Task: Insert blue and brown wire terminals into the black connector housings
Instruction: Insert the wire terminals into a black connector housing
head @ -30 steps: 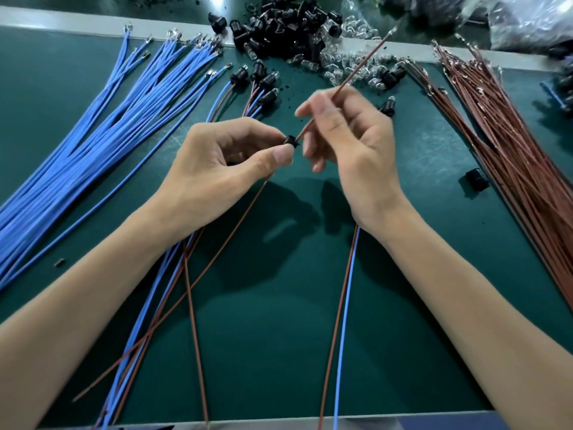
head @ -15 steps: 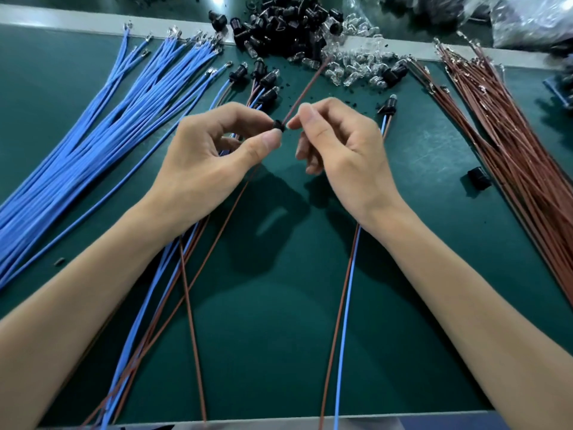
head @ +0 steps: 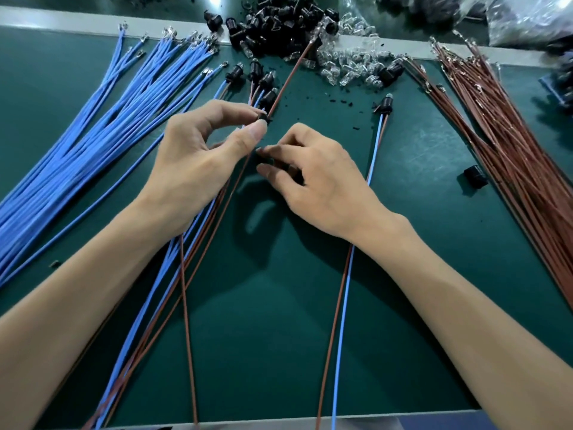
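The left hand point(head: 201, 162) pinches a small black housing point(head: 262, 120) between its thumb and first finger. A thin brown wire point(head: 291, 72) goes through the pinch. One end sticks up and away, and the rest runs back toward the person. The right hand point(head: 328, 184) is just beside it, a bit nearer, with bent fingers; I cannot tell if it holds anything.

Under both hands is a smooth, dark green bench point(head: 279, 336). A joined blue and brown pair point(head: 341, 305) lies under the right wrist. Long blue wires point(head: 93, 144) fan out on the left and red-brown wires point(head: 511, 144) on the right. Farthest off is a heap of black housings point(head: 279, 23) beside shiny clear bits point(head: 350, 57).
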The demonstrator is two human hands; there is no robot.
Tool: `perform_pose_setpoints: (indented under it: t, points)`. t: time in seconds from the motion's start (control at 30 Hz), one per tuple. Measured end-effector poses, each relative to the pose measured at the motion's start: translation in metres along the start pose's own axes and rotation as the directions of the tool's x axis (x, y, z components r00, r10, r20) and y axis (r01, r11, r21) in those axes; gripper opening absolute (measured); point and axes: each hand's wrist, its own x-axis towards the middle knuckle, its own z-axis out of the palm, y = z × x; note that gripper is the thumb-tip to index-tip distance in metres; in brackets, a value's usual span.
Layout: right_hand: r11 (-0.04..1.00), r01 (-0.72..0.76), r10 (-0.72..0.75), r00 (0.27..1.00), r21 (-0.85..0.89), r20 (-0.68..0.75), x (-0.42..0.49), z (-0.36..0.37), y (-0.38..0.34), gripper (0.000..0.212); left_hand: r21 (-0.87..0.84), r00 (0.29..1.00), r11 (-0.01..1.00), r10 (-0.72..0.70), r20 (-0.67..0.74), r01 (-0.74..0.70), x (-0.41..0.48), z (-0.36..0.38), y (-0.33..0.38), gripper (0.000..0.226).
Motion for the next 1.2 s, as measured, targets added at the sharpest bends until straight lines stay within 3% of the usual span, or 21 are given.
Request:
perform_pose_setpoints:
  t: [0.37,0.63,0.83,1.0,1.2]
  points:
    - [0.995,-0.055,0.051,0.997,0.087,0.052,0.003,-0.002,-0.001,0.023,-0.176,0.994,0.979,-0.106,0.019,0.107,0.000,0.002,0.000,0.010]
    - [0.886,-0.175,0.201,0.980,0.429,-0.015,0.006,-0.007,-0.008,0.010,-0.285,0.996,0.956,-0.050,0.078,0.071,-0.001,0.001,0.005,0.011]
    - [0.801,-0.245,0.320,0.946,0.547,-0.044,0.007,-0.009,-0.009,0.015,-0.313,0.989,0.949,0.014,0.150,0.034,-0.003,0.000,0.004,0.010]
    - [0.801,-0.273,0.359,0.931,0.533,-0.061,0.009,-0.011,-0.008,0.016,-0.302,0.989,0.953,0.003,0.146,0.042,-0.002,-0.001,0.005,0.010]
    - [0.938,-0.174,0.218,0.968,0.299,-0.122,0.003,-0.005,-0.008,0.020,-0.176,0.993,0.978,-0.110,0.031,0.113,0.002,-0.004,0.002,0.015]
